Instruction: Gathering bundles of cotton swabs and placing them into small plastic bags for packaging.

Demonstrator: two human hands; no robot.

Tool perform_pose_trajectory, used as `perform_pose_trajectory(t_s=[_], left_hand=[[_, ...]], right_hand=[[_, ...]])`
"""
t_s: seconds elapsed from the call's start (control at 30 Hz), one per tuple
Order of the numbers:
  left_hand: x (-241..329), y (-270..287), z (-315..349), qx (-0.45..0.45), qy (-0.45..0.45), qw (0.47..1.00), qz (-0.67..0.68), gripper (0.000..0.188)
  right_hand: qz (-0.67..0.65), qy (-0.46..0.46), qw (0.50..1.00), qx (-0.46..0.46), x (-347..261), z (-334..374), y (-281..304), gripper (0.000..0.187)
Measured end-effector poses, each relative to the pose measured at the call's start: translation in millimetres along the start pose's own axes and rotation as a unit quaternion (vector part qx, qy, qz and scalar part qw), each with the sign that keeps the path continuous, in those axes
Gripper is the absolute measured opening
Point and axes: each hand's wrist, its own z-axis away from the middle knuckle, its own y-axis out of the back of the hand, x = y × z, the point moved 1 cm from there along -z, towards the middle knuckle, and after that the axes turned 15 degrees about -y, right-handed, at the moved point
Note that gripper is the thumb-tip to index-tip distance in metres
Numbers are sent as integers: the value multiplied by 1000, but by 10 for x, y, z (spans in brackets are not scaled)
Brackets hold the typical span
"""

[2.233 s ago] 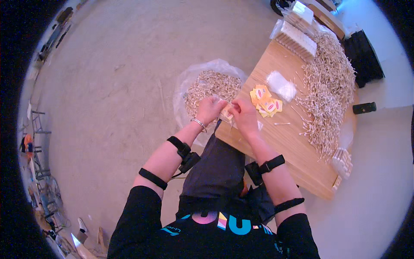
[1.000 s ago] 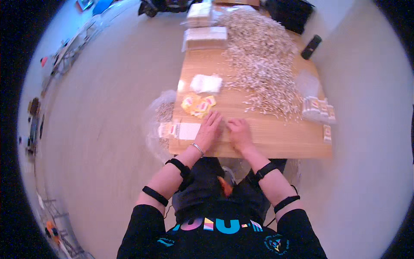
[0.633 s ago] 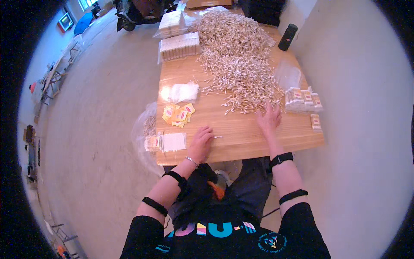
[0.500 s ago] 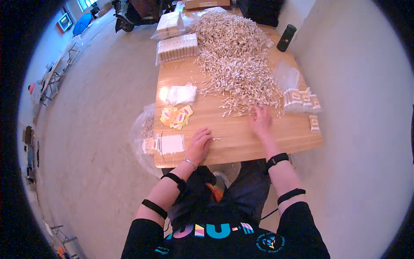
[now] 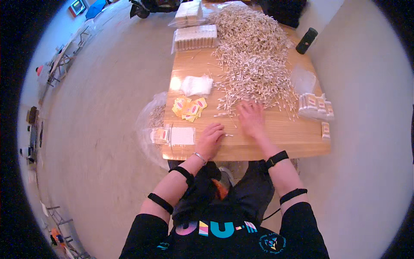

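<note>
Pale stick (image 5: 227, 135) crosswise beside left hand (image 5: 210, 139)

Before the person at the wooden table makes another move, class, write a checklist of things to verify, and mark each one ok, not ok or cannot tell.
1. Right hand lies flat at the near edge of the pile of thin sticks: ok.
2. Left hand rests on the wooden table with one stick at its fingers: ok; whether it is gripped, cannot tell.
3. Yellow and red packets lie within the left hand's reach: ok.
4. White flat pack lies fully on the table: not ok, it sits at the corner edge.
5. Filled packs are stacked apart from the pile: ok.
</note>
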Motion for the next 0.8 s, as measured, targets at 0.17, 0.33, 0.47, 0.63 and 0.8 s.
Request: perform_pose_trajectory(t_s=[0.17, 0.33, 0.47, 0.63, 0.8], left_hand=[[1, -6, 17, 12, -7, 1000, 12, 13], [-8, -16, 23, 18, -10, 1000, 13, 12], [10, 26, 18, 11, 5, 1000, 12, 12], [65, 88, -58, -3, 20, 999, -49, 22], [107, 133, -46, -2, 46, 993, -104, 38]], right_hand=[[0, -100, 994, 50, 365, -32, 10, 40], [-81, -37, 993, 81, 39, 79, 35, 35], [-150, 9, 984, 91, -338, 232, -80, 27], [-206, 70, 973, 74, -309, 373, -178, 20], [-252, 100, 961, 43, -154, 436, -91, 25]])
